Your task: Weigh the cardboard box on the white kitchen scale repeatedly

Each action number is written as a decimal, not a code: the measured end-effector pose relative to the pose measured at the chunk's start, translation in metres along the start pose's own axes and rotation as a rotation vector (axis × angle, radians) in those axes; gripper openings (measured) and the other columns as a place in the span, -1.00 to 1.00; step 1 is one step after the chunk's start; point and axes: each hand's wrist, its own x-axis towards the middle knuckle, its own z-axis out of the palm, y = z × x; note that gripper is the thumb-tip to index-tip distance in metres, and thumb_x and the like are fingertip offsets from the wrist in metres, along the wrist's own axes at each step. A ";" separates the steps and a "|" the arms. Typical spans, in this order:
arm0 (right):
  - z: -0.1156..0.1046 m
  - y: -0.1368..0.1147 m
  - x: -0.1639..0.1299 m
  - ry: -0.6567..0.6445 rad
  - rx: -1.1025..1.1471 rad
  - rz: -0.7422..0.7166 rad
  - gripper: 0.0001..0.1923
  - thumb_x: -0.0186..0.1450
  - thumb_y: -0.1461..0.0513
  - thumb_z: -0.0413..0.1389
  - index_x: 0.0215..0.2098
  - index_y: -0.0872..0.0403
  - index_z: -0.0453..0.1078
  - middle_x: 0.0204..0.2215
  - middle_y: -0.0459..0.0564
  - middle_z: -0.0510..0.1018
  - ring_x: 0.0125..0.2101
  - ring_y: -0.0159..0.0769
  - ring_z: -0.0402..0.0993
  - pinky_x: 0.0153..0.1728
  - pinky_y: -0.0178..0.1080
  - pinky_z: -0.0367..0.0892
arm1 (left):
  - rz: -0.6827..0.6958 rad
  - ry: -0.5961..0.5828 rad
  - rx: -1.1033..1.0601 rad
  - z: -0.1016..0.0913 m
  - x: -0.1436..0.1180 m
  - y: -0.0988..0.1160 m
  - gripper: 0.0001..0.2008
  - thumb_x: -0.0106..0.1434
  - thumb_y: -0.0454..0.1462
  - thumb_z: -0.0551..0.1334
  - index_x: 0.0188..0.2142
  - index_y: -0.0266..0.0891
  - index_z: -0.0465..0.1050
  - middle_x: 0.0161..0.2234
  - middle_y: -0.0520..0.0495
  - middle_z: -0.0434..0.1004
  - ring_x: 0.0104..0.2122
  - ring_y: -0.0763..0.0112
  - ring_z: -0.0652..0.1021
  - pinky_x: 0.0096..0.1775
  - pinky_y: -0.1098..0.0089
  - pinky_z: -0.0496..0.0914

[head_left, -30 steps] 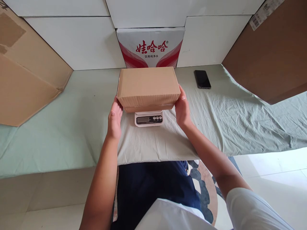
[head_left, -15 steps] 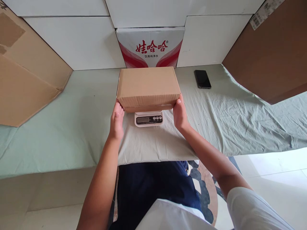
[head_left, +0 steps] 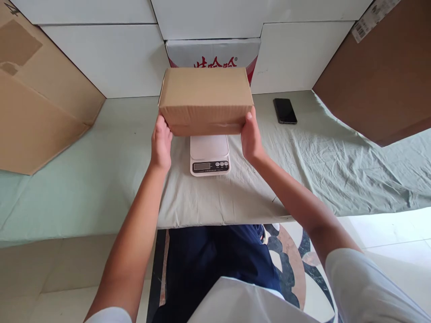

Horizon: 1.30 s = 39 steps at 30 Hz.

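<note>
A cardboard box (head_left: pixel 206 87) is gripped at its ends by the left hand (head_left: pixel 161 142) and right hand (head_left: pixel 251 137), upper centre of the frame, over a white scale (head_left: pixel 210 154). The table (head_left: pixel 84 193) is draped in wrinkled, pale green cloth (head_left: pixel 336 166) and backed by white panels (head_left: pixel 107 58) along the top; tiled floor (head_left: pixel 387 233) is seen at lower right.

Plain brown cardboard box (head_left: pixel 206 101): closed, long side facing near edge, held up, upper centre of frame. White digital scale (head_left: pixel 210 152): flat, centre, rear hidden by box.
</note>
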 end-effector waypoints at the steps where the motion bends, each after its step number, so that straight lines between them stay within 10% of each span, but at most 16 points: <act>1: 0.001 0.008 0.018 0.010 -0.007 -0.018 0.10 0.21 -0.63 -0.06 0.53 -0.37 0.24 0.60 -0.25 0.35 0.73 0.00 -0.01 0.76 0.14 0.02 | 0.008 0.013 0.002 0.000 0.017 -0.008 -0.02 0.35 0.56 0.04 0.50 0.14 0.45 0.65 0.03 0.28 0.68 -0.05 0.18 0.63 -0.02 0.16; 3: 0.003 0.025 0.050 0.016 -0.003 -0.036 0.13 0.21 -0.66 -0.15 0.54 -0.36 0.21 0.61 -0.28 0.33 0.75 -0.01 -0.07 0.76 0.20 -0.05 | -0.048 0.076 0.010 0.006 0.048 -0.027 -0.08 0.54 0.43 -0.21 0.52 0.06 0.43 0.64 0.16 0.28 0.69 0.00 0.12 0.61 0.09 0.13; 7: 0.010 0.061 0.083 0.012 0.085 -0.023 0.19 0.16 -0.63 -0.01 0.56 -0.28 0.20 0.67 -0.26 0.24 0.74 -0.05 -0.06 0.77 0.11 -0.04 | -0.222 0.253 -0.077 0.022 0.080 -0.056 -0.06 0.54 0.36 0.05 0.65 -0.13 0.18 0.72 -0.17 0.05 0.71 0.20 0.08 0.66 0.19 0.07; 27: 0.011 0.108 0.076 0.097 0.209 0.059 0.17 0.18 -0.54 0.11 0.58 -0.21 0.22 0.70 -0.22 0.21 0.76 -0.12 -0.08 0.79 0.06 -0.12 | -0.278 0.190 -0.058 0.025 0.072 -0.088 -0.16 0.64 0.23 -0.10 0.67 -0.16 0.12 0.72 -0.20 0.04 0.70 0.24 0.10 0.64 0.20 0.05; 31: -0.021 0.103 0.093 0.304 0.240 0.171 0.26 0.25 -0.58 -0.11 0.70 -0.15 -0.06 0.78 -0.19 -0.11 0.79 -0.19 -0.26 0.79 0.11 -0.26 | -0.209 0.281 0.020 -0.001 0.075 -0.086 -0.16 0.59 0.30 -0.06 0.68 0.05 0.06 0.77 0.04 -0.25 0.73 0.32 -0.15 0.68 0.20 -0.06; 34: -0.060 0.080 0.098 0.410 0.291 0.250 -0.10 0.56 -0.31 -0.38 0.74 -0.22 -0.22 0.79 -0.25 -0.19 0.77 -0.35 -0.18 0.78 0.05 -0.20 | -0.164 0.324 0.056 -0.033 0.075 -0.082 -0.14 0.59 0.32 -0.23 0.70 0.10 0.00 0.76 0.18 -0.32 0.72 0.30 -0.28 0.70 0.14 -0.19; 39: -0.092 0.049 0.089 0.489 0.352 0.229 -0.18 0.65 -0.18 -0.33 0.76 -0.14 -0.30 0.79 -0.17 -0.22 0.76 -0.34 -0.16 0.77 -0.06 -0.13 | -0.165 0.306 0.040 -0.056 0.072 -0.070 -0.13 0.50 0.40 -0.30 0.66 0.37 0.05 0.73 0.46 -0.23 0.72 0.31 -0.30 0.72 0.14 -0.23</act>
